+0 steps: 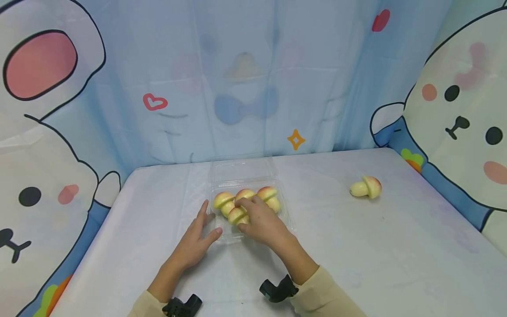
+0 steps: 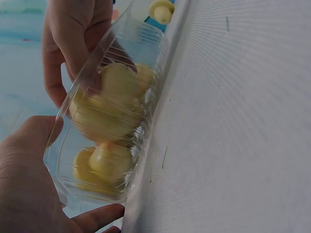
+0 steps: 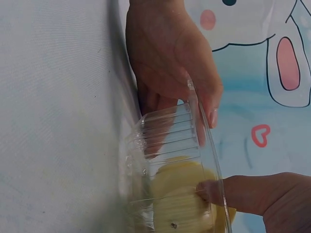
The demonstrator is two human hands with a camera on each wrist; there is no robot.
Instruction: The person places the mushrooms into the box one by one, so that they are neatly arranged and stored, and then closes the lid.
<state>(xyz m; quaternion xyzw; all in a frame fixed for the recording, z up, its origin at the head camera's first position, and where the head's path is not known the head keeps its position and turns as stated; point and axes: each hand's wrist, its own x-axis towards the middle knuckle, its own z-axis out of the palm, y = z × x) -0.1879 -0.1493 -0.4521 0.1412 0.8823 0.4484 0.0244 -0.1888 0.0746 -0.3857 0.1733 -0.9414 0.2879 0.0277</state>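
Pinching the near mushroom-shaped piece (image 1: 236,215) in the right hand (image 1: 264,220), with fingers curled over the top and thumb brought in low on the near side, parted only by the width of the piece. Holding the left hand (image 1: 194,244) spread at the near left of the clear container (image 1: 286,225), with fingers fairly straight, well parted from the thumb and gripping no piece. Touching the container's rim with the left thumb tip, as seen from the left wrist, and reaching along the outside of the wall with the fingers. Impossible to tell the firmness of that touch.

Adding up to five mushroom-shaped pieces in all: four inside the container, one outside. Set inside as a far row of three, with a left piece (image 1: 224,202), a middle piece (image 1: 244,193) partly hidden and a right piece (image 1: 269,197), plus the pinched one just nearer. Showing one lone piece (image 1: 366,188) on its side on the white-covered bench (image 1: 356,264), well to the right of the container, with stalk to the left and cap to the right. Showing also one clear lid (image 1: 242,171), turned back on the container's far side. Wearing two black wrist cameras, left (image 1: 183,307) and right (image 1: 278,290). Backed at the far side by a blue curtain (image 1: 313,83).
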